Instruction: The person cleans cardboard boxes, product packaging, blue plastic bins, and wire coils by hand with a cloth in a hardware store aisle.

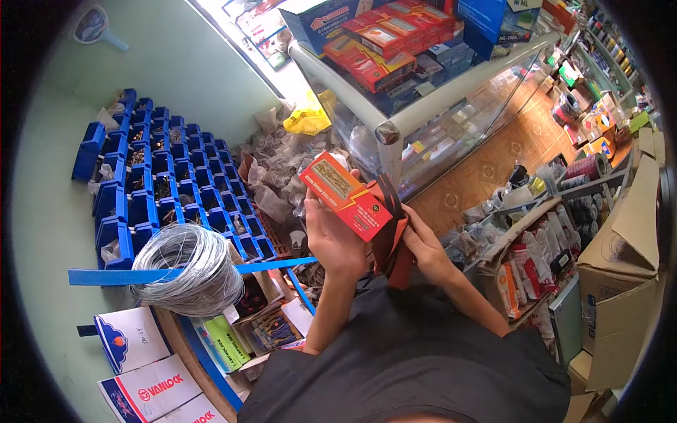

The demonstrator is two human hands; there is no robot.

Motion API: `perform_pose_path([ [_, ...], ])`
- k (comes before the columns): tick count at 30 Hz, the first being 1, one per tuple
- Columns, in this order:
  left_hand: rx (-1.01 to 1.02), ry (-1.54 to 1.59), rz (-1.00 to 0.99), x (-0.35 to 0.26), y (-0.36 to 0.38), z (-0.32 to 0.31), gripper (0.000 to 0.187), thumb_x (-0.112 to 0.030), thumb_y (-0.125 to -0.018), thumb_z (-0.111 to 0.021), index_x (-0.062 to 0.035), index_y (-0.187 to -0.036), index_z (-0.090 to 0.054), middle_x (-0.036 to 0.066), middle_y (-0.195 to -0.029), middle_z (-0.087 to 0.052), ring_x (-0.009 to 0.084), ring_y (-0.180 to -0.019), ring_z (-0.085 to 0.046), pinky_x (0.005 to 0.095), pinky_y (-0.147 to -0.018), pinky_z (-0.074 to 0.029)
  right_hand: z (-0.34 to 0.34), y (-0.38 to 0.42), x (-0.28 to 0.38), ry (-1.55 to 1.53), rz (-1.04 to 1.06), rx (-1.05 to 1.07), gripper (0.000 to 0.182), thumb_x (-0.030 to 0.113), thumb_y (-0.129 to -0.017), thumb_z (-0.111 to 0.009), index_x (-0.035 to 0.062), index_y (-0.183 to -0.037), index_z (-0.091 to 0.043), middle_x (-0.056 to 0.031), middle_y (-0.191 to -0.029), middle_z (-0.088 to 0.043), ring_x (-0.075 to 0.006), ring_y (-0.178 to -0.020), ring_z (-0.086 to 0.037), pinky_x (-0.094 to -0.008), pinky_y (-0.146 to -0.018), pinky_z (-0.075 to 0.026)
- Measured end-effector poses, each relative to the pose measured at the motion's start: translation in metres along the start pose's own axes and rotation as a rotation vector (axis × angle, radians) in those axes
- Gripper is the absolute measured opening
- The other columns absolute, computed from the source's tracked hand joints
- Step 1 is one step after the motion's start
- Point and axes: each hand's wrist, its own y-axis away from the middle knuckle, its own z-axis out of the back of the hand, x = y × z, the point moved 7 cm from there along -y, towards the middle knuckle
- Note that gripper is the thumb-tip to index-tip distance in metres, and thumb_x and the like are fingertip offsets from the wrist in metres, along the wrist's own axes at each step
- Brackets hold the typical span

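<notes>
A red and orange box (345,196) with a yellow lightning stripe and a window showing gold-coloured contents lies slanted in the left hand (333,243). Beside its end, the right hand (427,254) grips a dark, orange-edged folded piece (396,240).

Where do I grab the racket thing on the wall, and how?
I'd grip the handle, reaching in from the lower right. The racket has a wide, round head at the upper left, against the wall, and it narrows to a slim handle sticking down and right, easier to close fingers around.
</notes>
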Motion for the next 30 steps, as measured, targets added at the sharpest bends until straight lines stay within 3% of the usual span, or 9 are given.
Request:
perform_pose_path([
  [6, 0.080, -0.070, 0.123, 0.003, -0.007, -0.008, 0.054, -0.037, -0.108, -0.033, -0.0012, -0.149, -0.038, 0.028, -0.141, -0.051, 0.0352, -0.121, -0.059, 0.0475, -0.105, -0.048, 0.007, 0.007, 0.005, -0.117, -0.056, 0.019, 0.048, 0.020, -0.108, -0.040, -0.0017, -0.151, -0.032, -0.0105, -0.143, -0.049, -0.0153, -0.132, -0.042, -0.0302, -0.113, -0.031],
  [12, 0.091, -0.119, 0.102, -0.001, -0.011, -0.011, 0.051, -0.036, -0.107, -0.037, -0.0050, -0.147, -0.036, 0.023, -0.138, -0.053, 0.0339, -0.123, -0.058, 0.0460, -0.103, -0.049, 0.014, 0.007, 0.012, -0.218, -0.050, -0.046, 0.046, 0.021, -0.108, -0.037, 0.0016, -0.149, -0.035, -0.0134, -0.137, -0.053, -0.0220, -0.117, -0.058, -0.0355, -0.098, -0.050],
  [13, 0.133, -0.136, 0.111, -0.001, -0.012, -0.009, 0.050, -0.035, -0.106, -0.038, -0.0067, -0.148, -0.033, 0.022, -0.139, -0.052, 0.0342, -0.125, -0.056, 0.0467, -0.103, -0.049, 0.013, 0.006, 0.013, -0.218, -0.055, -0.067, 0.045, 0.022, -0.107, -0.036, 0.0030, -0.148, -0.036, -0.0145, -0.133, -0.055, -0.0240, -0.110, -0.063, -0.0374, -0.090, -0.055],
  [15, 0.167, -0.166, 0.129, 0.000, -0.012, -0.010, 0.048, -0.033, -0.106, -0.039, -0.0094, -0.148, -0.031, 0.020, -0.139, -0.051, 0.0338, -0.127, -0.055, 0.0473, -0.103, -0.049, 0.011, 0.006, 0.015, -0.193, -0.070, -0.033, 0.045, 0.022, -0.107, -0.036, 0.0028, -0.147, -0.037, -0.0145, -0.132, -0.056, -0.0236, -0.110, -0.063, -0.0370, -0.090, -0.055],
  [18, 0.103, -0.132, 0.111, -0.001, -0.009, -0.015, 0.054, -0.042, -0.107, -0.035, -0.0051, -0.146, -0.039, 0.024, -0.130, -0.059, 0.0300, -0.114, -0.064, 0.0453, -0.099, -0.052, 0.011, 0.005, 0.015, -0.139, -0.060, -0.011, 0.044, 0.022, -0.107, -0.037, 0.0025, -0.147, -0.037, -0.0137, -0.129, -0.057, -0.0227, -0.109, -0.063, -0.0367, -0.090, -0.055],
  [21, 0.055, 0.098, 0.097, -0.001, -0.008, -0.008, 0.059, -0.047, -0.106, -0.035, -0.0051, -0.147, -0.038, 0.024, -0.128, -0.060, 0.0304, -0.111, -0.065, 0.0455, -0.097, -0.053, 0.009, 0.004, 0.013, -0.129, -0.051, 0.008, 0.044, 0.023, -0.107, -0.037, 0.0017, -0.146, -0.039, -0.0122, -0.129, -0.057, -0.0201, -0.112, -0.060, -0.0347, -0.093, -0.052],
  [24, 0.060, -0.153, 0.207, 0.005, -0.011, 0.003, 0.063, -0.051, -0.106, -0.034, -0.0053, -0.148, -0.037, 0.023, -0.130, -0.059, 0.0308, -0.111, -0.065, 0.0456, -0.095, -0.054, 0.012, 0.004, 0.007, -0.062, -0.028, 0.010, 0.044, 0.023, -0.107, -0.038, 0.0000, -0.145, -0.040, -0.0105, -0.131, -0.056, -0.0170, -0.117, -0.056, -0.0316, -0.101, -0.045],
  [30, 0.147, -0.291, 0.266, -0.001, -0.011, -0.019, 0.044, -0.034, -0.108, -0.041, -0.0048, -0.141, -0.042, 0.015, -0.125, -0.060, 0.0250, -0.109, -0.066, 0.0403, -0.091, -0.057, 0.013, 0.012, -0.002, -0.171, -0.127, 0.065, 0.044, 0.019, -0.107, -0.039, -0.0033, -0.145, -0.042, -0.0091, -0.134, -0.055, -0.0145, -0.122, -0.051, -0.0294, -0.107, -0.038],
])
